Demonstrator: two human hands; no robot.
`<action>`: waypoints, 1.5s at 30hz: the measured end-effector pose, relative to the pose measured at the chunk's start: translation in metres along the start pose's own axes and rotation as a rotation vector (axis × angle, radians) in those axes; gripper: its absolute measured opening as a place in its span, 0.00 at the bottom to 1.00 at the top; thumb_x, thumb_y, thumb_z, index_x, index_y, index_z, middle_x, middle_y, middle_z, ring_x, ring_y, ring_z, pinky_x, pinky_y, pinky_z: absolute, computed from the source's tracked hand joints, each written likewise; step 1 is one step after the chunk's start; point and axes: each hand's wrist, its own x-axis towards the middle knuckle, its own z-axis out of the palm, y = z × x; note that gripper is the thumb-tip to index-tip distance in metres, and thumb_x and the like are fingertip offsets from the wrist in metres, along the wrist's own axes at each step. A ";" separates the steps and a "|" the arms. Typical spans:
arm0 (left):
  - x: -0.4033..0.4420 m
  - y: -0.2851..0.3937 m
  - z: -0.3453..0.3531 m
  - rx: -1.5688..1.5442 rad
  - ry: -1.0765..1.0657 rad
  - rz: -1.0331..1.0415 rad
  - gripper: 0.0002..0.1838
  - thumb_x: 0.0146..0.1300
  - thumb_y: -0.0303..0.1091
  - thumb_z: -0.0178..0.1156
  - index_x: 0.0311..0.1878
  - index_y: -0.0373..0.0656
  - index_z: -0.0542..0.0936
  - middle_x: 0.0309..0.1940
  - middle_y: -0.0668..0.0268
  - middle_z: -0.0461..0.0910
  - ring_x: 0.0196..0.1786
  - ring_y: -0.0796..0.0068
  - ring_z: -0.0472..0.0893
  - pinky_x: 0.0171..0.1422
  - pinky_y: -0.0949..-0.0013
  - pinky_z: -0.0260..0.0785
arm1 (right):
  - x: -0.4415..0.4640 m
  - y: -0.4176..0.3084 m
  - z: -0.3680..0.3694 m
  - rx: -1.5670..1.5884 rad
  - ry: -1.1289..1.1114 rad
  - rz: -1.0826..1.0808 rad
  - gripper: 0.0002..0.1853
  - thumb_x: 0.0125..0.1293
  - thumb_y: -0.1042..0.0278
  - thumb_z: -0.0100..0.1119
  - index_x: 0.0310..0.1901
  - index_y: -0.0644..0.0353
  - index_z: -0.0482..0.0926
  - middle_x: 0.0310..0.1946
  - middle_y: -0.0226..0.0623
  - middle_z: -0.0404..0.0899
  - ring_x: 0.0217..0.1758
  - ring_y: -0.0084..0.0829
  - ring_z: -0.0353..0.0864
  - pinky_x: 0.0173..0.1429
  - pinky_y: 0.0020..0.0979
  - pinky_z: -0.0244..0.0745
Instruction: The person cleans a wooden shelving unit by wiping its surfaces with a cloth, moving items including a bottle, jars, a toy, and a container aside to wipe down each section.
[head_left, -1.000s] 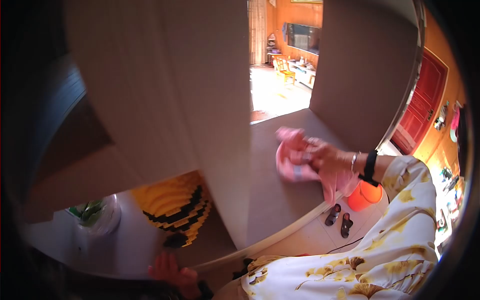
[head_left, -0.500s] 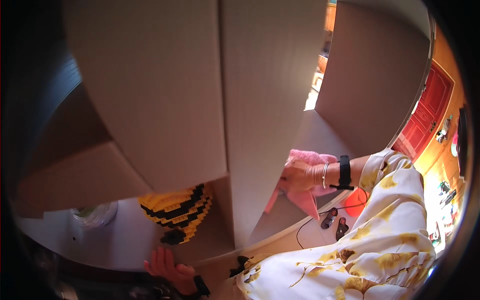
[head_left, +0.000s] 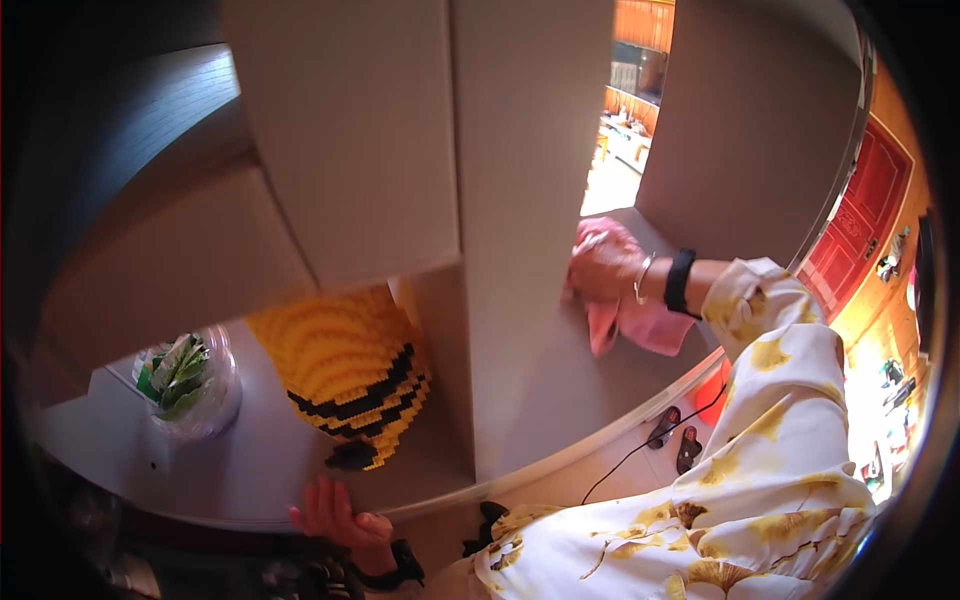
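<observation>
My right hand (head_left: pixel 606 268) is closed on a pink cloth (head_left: pixel 640 325), pressing it onto the pale shelf (head_left: pixel 560 415) right of an upright panel (head_left: pixel 515 250). Part of the cloth trails toward the shelf's front edge. Low in the view, my left hand (head_left: pixel 335 512) rests at the shelf's front edge with its fingers stretched out and holds nothing. Just beyond it stands a yellow and black object made of small interlocking pieces (head_left: pixel 345 370), its top hidden by a cabinet panel.
A clear round container with green leaves (head_left: pixel 185 385) stands on the shelf at left. Panels hang close overhead. Below the shelf are dark slippers (head_left: pixel 688 450), a black cable (head_left: pixel 640 447) and a red-orange bucket-like thing (head_left: pixel 713 392). At far right is a red door (head_left: pixel 850 240).
My right hand has slid the pink cloth farther back along the shelf. The view has shifted, showing more of the leafy container and the yellow object. My left hand stays at the edge.
</observation>
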 end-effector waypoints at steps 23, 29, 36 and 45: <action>-0.001 -0.011 -0.002 -0.088 -0.041 0.065 0.19 0.71 0.42 0.40 0.53 0.40 0.74 0.54 0.56 0.75 0.60 0.54 0.70 0.73 0.42 0.38 | -0.011 -0.104 0.006 0.017 0.294 -0.319 0.12 0.56 0.63 0.55 0.41 0.54 0.81 0.47 0.42 0.77 0.52 0.39 0.75 0.59 0.34 0.69; 0.001 -0.013 -0.004 -0.088 -0.024 0.102 0.20 0.72 0.42 0.39 0.51 0.40 0.76 0.52 0.57 0.77 0.60 0.56 0.70 0.73 0.44 0.38 | -0.037 -0.012 0.025 -0.195 0.209 0.247 0.13 0.65 0.59 0.49 0.39 0.55 0.80 0.40 0.40 0.81 0.47 0.41 0.80 0.49 0.39 0.73; -0.003 -0.013 0.002 -0.082 -0.014 0.110 0.20 0.72 0.41 0.38 0.51 0.38 0.75 0.54 0.55 0.75 0.60 0.55 0.70 0.72 0.43 0.39 | -0.071 -0.035 -0.002 0.191 0.409 0.294 0.08 0.64 0.65 0.54 0.37 0.59 0.79 0.43 0.44 0.79 0.45 0.36 0.81 0.52 0.32 0.73; 0.003 -0.016 -0.007 -0.027 -0.053 0.188 0.20 0.72 0.41 0.38 0.55 0.38 0.71 0.56 0.53 0.72 0.61 0.54 0.69 0.70 0.42 0.41 | 0.010 -0.090 0.009 0.183 0.407 -0.517 0.09 0.54 0.65 0.56 0.34 0.54 0.83 0.41 0.35 0.80 0.51 0.35 0.77 0.57 0.35 0.70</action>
